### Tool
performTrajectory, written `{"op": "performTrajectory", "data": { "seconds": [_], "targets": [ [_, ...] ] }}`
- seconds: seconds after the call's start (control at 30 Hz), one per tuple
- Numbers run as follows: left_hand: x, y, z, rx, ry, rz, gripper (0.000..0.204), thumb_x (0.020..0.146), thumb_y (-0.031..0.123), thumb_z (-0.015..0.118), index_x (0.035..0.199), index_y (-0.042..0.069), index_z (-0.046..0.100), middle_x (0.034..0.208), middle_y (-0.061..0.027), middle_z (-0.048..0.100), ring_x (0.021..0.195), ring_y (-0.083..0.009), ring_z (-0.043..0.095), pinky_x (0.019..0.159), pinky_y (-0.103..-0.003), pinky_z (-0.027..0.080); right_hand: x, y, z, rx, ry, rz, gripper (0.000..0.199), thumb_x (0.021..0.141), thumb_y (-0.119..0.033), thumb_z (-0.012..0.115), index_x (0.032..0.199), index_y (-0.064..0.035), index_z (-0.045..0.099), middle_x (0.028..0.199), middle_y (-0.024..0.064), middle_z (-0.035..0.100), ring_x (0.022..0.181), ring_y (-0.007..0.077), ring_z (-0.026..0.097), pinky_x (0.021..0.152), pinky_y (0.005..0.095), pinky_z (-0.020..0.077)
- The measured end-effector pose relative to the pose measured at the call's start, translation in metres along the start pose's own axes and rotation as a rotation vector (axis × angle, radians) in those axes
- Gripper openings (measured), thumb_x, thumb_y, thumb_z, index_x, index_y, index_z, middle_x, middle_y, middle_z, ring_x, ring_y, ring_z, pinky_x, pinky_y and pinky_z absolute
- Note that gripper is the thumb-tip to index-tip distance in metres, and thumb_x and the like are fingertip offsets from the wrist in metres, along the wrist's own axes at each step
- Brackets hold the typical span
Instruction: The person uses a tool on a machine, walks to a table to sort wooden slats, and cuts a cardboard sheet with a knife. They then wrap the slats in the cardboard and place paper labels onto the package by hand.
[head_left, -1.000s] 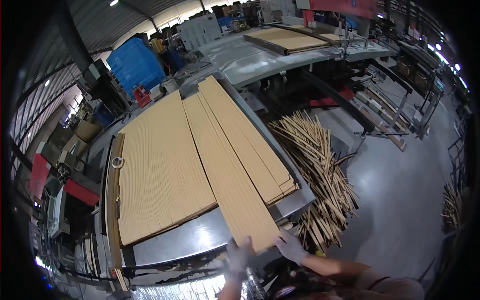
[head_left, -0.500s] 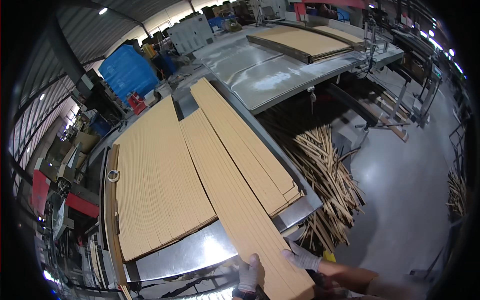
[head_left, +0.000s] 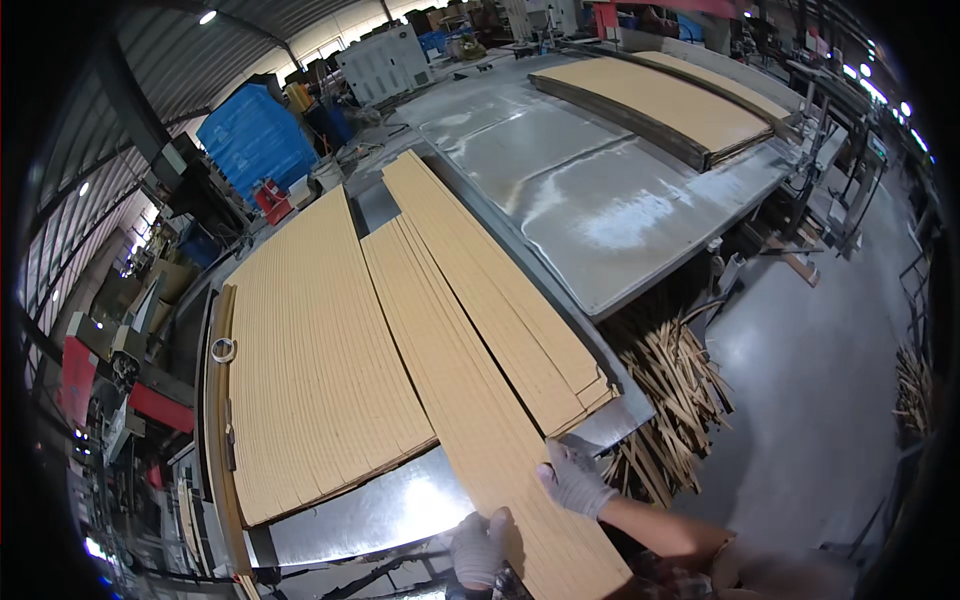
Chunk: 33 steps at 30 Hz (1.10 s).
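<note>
A bundle of long tan board strips (head_left: 500, 465) juts over the near edge of the metal table (head_left: 375, 512) toward me. My left hand (head_left: 480, 550), in a grey glove, grips the bundle's left edge with the thumb up by the top; its other fingers are partly hidden. On the opposite edge, farther up, my gloved right hand (head_left: 580, 480) is closed with its thumb over the board. To the left lies a wide set of tan strips (head_left: 315, 360) side by side. Another group of strips (head_left: 500, 290) rests to the right, close to my right hand.
A roll of tape (head_left: 223, 350) sits at the table's left rail. Beyond, a large grey platform (head_left: 600, 215) carries tan sheets (head_left: 655, 95) between dark bars. Loose offcut strips (head_left: 665, 410) are heaped below on the right. A blue-wrapped stack (head_left: 258, 142) stands far left.
My right hand has shifted forward along the bundle's edge, and my left hand slightly left. The grey platform with its sheets has come nearer and to the right, covering part of the offcut heap.
</note>
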<state>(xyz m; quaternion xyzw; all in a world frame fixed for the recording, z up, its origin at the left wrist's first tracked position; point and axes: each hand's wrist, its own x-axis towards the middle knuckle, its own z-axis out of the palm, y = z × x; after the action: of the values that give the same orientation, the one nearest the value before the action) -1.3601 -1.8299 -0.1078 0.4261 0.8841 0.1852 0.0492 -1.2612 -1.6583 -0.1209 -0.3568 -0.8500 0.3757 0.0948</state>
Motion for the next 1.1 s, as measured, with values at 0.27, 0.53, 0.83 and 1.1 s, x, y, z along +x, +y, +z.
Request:
{"op": "performTrajectory", "data": {
  "seconds": [0.27,0.53,0.83,1.1],
  "targets": [
    [0.024,0.014,0.028,-1.162,0.299,-0.519,0.033,0.087,0.010,0.049,0.120,0.003,0.049,0.091,-0.0037,0.058,0.076,-0.0121,0.053,0.064,-0.027,0.046,0.007,0.003,0.008,0.197,0.126,-0.161,0.028,0.089,-0.026,0.044,0.095,0.0013,0.048,0.094,0.0274,0.058,0.092,0.0436,0.053,0.081,0.0515,0.0399],
    [-0.047,0.028,-0.002,-0.992,0.048,-0.511,0.040,0.082,0.031,0.062,0.105,-0.001,0.053,0.091,-0.0142,0.063,0.083,-0.0257,0.061,0.076,-0.035,0.049,-0.060,0.020,-0.015,0.548,-0.201,0.145,0.054,0.088,-0.028,0.053,0.129,0.0035,0.039,0.112,0.0254,0.056,0.113,0.0368,0.050,0.094,0.0397,0.0391],
    [-0.085,0.020,0.003,-1.040,-0.268,-0.560,0.085,0.084,0.035,0.065,0.140,-0.006,0.016,0.095,-0.0135,0.058,0.082,-0.0130,0.053,0.065,-0.026,0.046,-0.092,0.002,-0.042,0.550,-0.294,0.068,0.049,0.092,-0.024,0.045,0.134,-0.0005,0.035,0.126,0.0233,0.049,0.119,0.0299,0.046,0.101,0.0349,0.0335],
    [0.083,0.013,-0.031,-0.691,0.022,-0.571,0.048,0.079,0.029,0.066,0.109,-0.006,0.051,0.089,-0.0181,0.064,0.079,-0.0265,0.063,0.071,-0.037,0.050,0.074,-0.087,-0.102,-0.323,-0.680,0.012,0.039,0.091,-0.031,0.047,0.105,0.0027,0.060,0.097,0.0219,0.063,0.096,0.0338,0.062,0.084,0.0410,0.0482]
  ]
}}
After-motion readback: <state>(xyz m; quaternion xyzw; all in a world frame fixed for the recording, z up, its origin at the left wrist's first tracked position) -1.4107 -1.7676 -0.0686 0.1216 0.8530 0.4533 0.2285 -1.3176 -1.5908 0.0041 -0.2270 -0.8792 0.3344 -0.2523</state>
